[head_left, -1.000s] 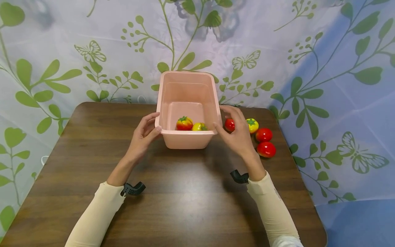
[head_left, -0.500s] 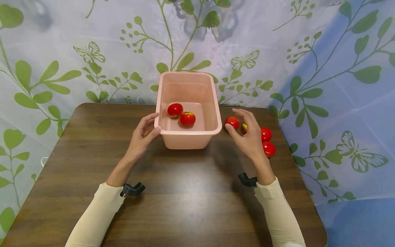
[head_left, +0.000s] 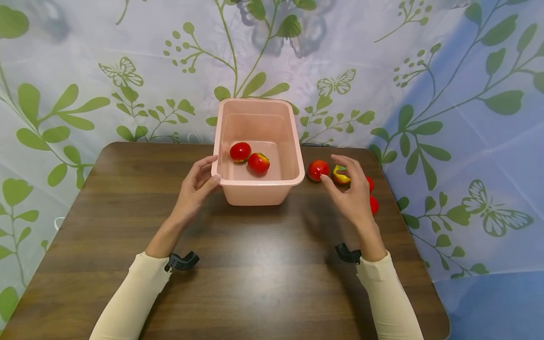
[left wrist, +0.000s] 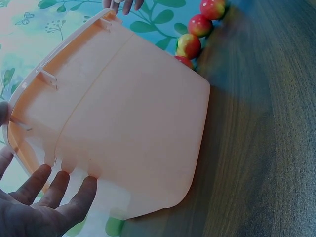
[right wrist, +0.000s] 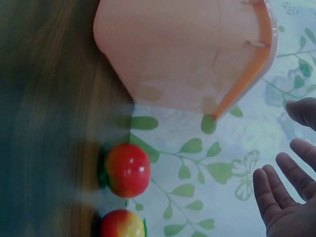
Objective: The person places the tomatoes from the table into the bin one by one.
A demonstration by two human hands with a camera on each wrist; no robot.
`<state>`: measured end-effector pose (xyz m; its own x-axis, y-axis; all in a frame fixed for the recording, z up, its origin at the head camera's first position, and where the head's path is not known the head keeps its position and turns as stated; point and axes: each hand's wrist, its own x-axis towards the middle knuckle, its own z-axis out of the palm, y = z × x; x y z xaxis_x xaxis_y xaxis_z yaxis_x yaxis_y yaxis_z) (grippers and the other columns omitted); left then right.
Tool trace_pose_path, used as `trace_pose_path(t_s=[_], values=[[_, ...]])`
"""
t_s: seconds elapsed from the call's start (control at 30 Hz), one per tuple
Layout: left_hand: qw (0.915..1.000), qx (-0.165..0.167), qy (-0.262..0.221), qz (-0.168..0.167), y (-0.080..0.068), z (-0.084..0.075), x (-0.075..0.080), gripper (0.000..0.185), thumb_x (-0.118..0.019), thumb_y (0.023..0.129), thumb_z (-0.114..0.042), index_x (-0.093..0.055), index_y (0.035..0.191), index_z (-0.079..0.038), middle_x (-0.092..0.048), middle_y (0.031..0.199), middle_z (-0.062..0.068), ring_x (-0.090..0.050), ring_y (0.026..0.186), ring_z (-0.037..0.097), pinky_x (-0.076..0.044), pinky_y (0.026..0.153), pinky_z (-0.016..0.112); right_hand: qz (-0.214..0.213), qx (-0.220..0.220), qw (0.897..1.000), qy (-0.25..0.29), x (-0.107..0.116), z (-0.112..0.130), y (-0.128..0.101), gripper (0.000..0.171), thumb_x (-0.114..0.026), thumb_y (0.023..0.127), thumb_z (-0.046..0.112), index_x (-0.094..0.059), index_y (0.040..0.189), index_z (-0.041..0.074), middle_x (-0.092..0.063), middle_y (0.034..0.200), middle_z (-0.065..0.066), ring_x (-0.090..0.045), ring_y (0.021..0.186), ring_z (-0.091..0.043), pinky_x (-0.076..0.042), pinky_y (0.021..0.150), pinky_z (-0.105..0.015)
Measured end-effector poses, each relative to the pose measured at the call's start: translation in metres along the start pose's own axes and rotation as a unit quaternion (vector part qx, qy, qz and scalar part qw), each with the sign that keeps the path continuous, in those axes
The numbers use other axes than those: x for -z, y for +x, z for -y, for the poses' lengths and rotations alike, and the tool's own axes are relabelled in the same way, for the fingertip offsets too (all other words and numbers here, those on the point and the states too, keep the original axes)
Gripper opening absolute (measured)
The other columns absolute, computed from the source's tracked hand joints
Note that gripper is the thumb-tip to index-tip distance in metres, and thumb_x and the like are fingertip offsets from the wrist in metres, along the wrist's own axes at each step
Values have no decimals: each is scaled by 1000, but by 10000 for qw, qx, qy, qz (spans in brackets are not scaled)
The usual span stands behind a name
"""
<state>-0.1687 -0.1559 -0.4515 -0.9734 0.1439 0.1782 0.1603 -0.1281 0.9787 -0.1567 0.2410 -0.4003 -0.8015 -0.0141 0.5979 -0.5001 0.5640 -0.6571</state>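
A pink plastic tub stands at the middle of the brown table, with two red tomatoes inside. My left hand rests on its near-left corner, thumb on the rim and fingers straight along the wall. Just right of the tub lie a red tomato and a yellow-red one. My right hand hovers over them, fingers spread and holding nothing, index tip close to the red tomato.
Two more red tomatoes lie behind my right hand, near the table's right edge. A leaf-printed curtain hangs right behind the table. Bare wood stretches in front of the tub.
The tub went from tilted toward me to flat, and the tomatoes inside rolled to its far part. My right hand left the tub's right rim and moved right over the loose tomatoes.
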Motion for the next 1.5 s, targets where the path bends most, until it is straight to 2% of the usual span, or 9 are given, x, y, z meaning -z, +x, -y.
trace_pose_path(t_s=[0.33, 0.4, 0.53, 0.63, 0.73, 0.87, 1.07, 1.2, 1.5], values=[[9999, -16, 100, 37, 1, 1, 1, 54, -62, 109, -12, -46, 161, -16, -50, 159, 18, -63, 133, 12, -62, 102, 28, -227, -184, 9992, -265, 19, -5, -12, 52, -81, 88, -5, -66, 138, -1, -66, 135, -24, -61, 119, -39, -47, 101, -9], [10000, -3, 82, 24, 2, 2, 1, 54, -62, 109, -12, -47, 160, -16, -50, 159, 19, -63, 132, 12, -62, 100, 25, -306, -209, 9986, -365, 22, -10, -15, 52, -80, 88, -5, -66, 138, -1, -66, 133, -25, -60, 117, -34, -46, 99, -10], [10000, 23, 62, -7, 1, 2, 1, 54, -62, 109, -11, -46, 160, -16, -50, 158, 18, -64, 131, 13, -63, 100, 25, -400, -388, 9974, -456, 29, -18, -21, 51, -81, 89, -3, -67, 138, -1, -66, 131, -26, -58, 116, -11, -45, 97, -12], [10000, 27, 71, -9, 1, 2, 1, 54, -62, 109, -11, -46, 160, -16, -49, 159, 19, -64, 131, 13, -63, 101, 28, -405, -603, 9964, -438, 35, -20, -24, 50, -81, 90, -1, -66, 138, -2, -65, 130, -27, -53, 114, 5, -45, 95, -9], [10000, 26, 73, 12, 1, 3, 2, 54, -62, 109, -11, -46, 160, -16, -47, 160, 24, -64, 131, 13, -63, 102, 30, -389, -811, 9952, -382, 40, -24, -28, 51, -81, 90, -1, -66, 139, -2, -64, 129, -28, -52, 110, 11, -44, 94, -3], [10000, -12, 71, 52, 1, 4, 2, 54, -62, 109, -12, -46, 161, -17, -45, 161, 26, -64, 133, 13, -62, 102, 28, -441, -974, 9937, -336, 46, -34, -35, 51, -81, 90, -2, -65, 138, -3, -64, 127, -27, -54, 107, 9, -44, 96, 0], [9999, -72, -17, 76, 0, 2, 0, 55, -61, 109, -10, -45, 161, -16, -52, 158, 14, -64, 134, 13, -62, 102, 26, -709, -1087, 9900, -545, 53, -53, -46, 50, -81, 89, -2, -67, 137, -3, -66, 123, -24, -55, 106, 13, -44, 96, -3], [9999, -77, 0, 73, 1, 1, 0, 55, -63, 109, -11, -46, 161, -17, -52, 157, 13, -64, 133, 14, -62, 101, 25, -838, -1208, 9874, -593, 58, -68, -54, 49, -81, 88, -2, -68, 136, -4, -66, 123, -25, -55, 106, 14, -46, 96, -6], [10000, 10, 6, 22, 0, 2, 2, 55, -62, 109, -10, -46, 160, -16, -52, 157, 12, -65, 132, 14, -62, 101, 25, -623, -1579, 9820, -825, 68, -120, -74, 57, -87, 87, 4, -67, 141, 3, -67, 136, -21, -54, 115, 12, -47, 101, -9]])
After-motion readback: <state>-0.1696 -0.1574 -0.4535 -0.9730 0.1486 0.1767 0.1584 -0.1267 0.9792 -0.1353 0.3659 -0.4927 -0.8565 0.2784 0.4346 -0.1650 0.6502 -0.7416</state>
